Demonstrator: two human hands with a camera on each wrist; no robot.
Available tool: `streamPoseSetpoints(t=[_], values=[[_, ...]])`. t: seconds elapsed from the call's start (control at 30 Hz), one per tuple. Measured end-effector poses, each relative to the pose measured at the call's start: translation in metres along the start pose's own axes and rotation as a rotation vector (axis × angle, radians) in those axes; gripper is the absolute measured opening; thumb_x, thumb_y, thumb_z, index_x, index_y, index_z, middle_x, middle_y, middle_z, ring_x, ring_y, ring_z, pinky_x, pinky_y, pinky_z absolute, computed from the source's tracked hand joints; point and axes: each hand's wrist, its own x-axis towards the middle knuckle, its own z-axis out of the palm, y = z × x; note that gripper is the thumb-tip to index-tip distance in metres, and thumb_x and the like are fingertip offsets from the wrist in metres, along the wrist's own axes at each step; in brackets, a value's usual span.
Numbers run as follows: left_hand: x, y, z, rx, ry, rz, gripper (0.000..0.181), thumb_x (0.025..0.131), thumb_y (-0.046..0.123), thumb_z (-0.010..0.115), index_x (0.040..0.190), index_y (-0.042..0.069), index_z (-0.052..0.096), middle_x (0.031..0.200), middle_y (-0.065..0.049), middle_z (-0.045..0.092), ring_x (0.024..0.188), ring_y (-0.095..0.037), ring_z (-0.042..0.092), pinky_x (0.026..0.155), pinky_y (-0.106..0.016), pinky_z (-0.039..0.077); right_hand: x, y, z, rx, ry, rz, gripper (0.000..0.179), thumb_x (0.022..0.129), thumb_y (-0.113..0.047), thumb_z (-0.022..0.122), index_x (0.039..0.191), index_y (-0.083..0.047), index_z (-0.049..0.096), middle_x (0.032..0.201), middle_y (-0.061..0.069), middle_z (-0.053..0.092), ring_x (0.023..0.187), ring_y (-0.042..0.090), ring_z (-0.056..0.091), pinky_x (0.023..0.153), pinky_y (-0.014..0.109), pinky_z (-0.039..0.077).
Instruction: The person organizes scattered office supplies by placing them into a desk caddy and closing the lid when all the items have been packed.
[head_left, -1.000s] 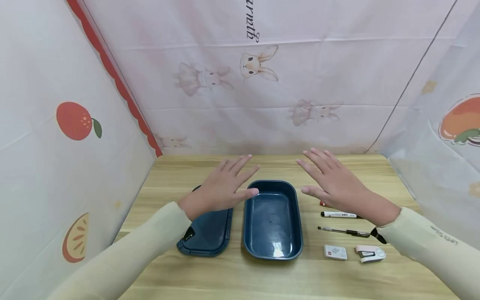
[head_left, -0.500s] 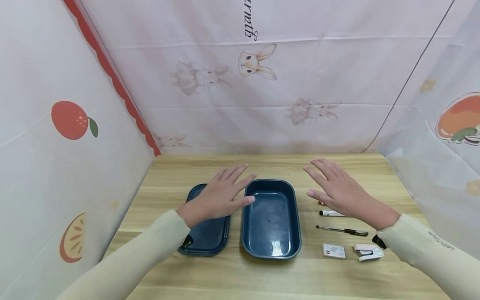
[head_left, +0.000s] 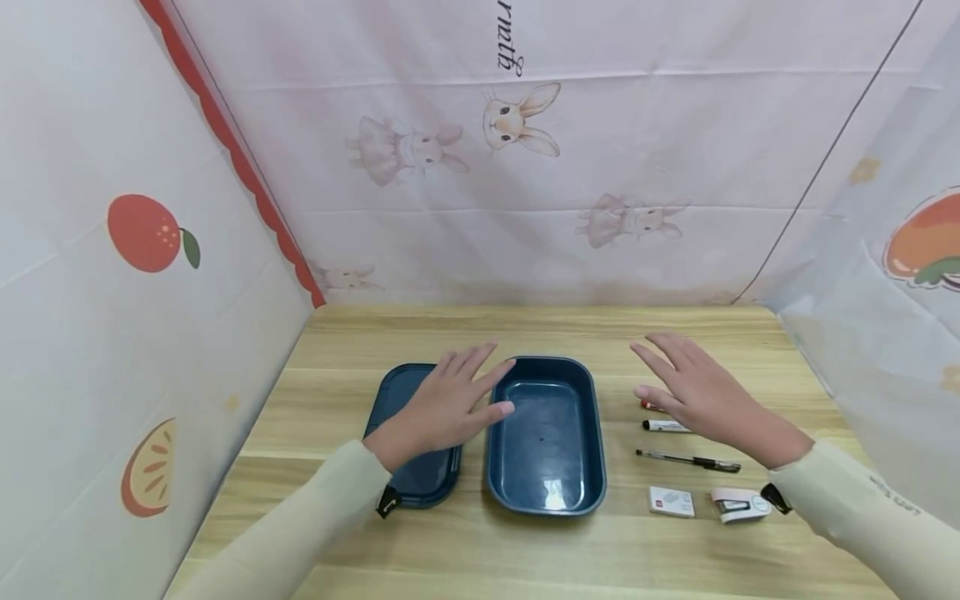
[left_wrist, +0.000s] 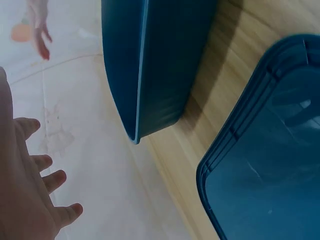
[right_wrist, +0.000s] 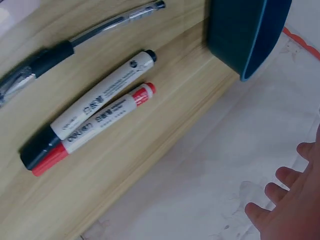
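A dark blue open box (head_left: pixel 546 450) stands on the wooden table, with nothing inside it. Left of it lies its matching blue lid (head_left: pixel 423 479), partly covered by my left hand (head_left: pixel 444 408), which hovers with spread fingers and holds nothing. My right hand (head_left: pixel 701 396) is raised over the markers, fingers extended, also holding nothing. Beneath and beside it lie a red marker (right_wrist: pixel 107 120), a black marker (right_wrist: pixel 102 95) and a black gel pen (head_left: pixel 688 460). Nearer the front are a small white box (head_left: pixel 671 502) and a white-and-pink stapler (head_left: pixel 741 505).
Printed cloth walls enclose the table (head_left: pixel 480 554) on the left, back and right. The back cloth (head_left: pixel 465 242) meets the table's far edge. A black strap (head_left: pixel 776 497) shows at the right wrist.
Both hands have lowered toward the front of the table. The right hand has also shifted right, away from the blue box. The objects on the table stay in place.
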Motion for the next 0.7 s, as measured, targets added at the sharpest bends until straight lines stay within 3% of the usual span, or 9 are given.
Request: streamPoseSetpoints(t=[0.33,0.7], values=[[-0.005,0.002,0.025,-0.035,-0.016,-0.03,0.075,0.096,0.079,0.018,0.161,0.042,0.008,0.171,0.005,-0.001,0.156,-0.026,0.011,0.125,-0.057,0.011,-0.015,0.026,0.022,0.037,-0.111,0.139,0.071,0.104,-0.051,0.048,0.158,-0.009,0.032,0.161,0.024,0.026,0.147,0.046,0.026,0.115,0.064,0.025],[-0.015,0.012,0.036,-0.047,-0.001,-0.038,0.077,0.096,0.079,0.02,0.161,0.04,0.01,0.171,-0.001,0.008,0.156,-0.028,0.015,0.123,-0.059,0.016,-0.029,0.054,0.034,-0.065,-0.123,0.147,0.068,0.105,-0.048,0.049,0.153,-0.002,0.038,0.152,0.031,0.037,0.137,0.051,0.04,0.108,0.065,0.036]])
